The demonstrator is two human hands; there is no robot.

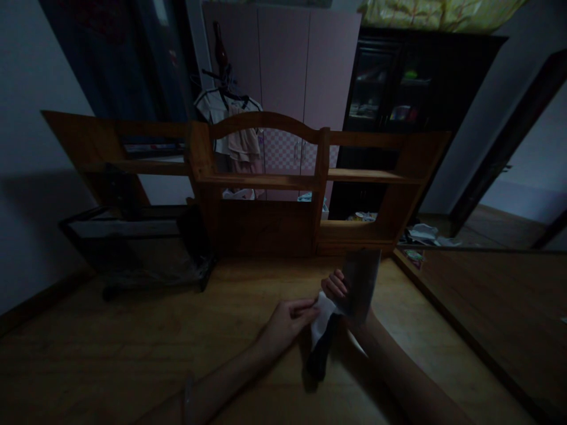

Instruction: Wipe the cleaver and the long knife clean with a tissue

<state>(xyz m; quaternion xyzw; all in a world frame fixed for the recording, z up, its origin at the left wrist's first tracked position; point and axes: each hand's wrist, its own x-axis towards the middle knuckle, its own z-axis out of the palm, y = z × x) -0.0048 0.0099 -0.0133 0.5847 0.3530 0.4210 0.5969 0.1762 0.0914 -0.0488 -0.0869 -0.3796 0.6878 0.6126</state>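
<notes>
Above the wooden desk surface [230,330], my right hand [335,285] has its fingers curled at the side of a flat grey rectangular plate [364,283], which is held upright and hides much of that hand. Just left of the plate, a white cloth-like piece [324,310] sits between both hands. My left hand [287,323] pinches its edge between thumb and fingers. Below the white piece, a long black part [319,357] slants down toward the desk; whether it joins the plate cannot be made out in the dim light.
A wooden shelf unit [266,183] stands along the back of the desk. At left sits a black-framed box-like object [142,254]. A raised wooden edge [452,313] borders the right side. Beyond are a pink wardrobe [283,71], hanging clothes [241,130] and a dark cabinet [398,82].
</notes>
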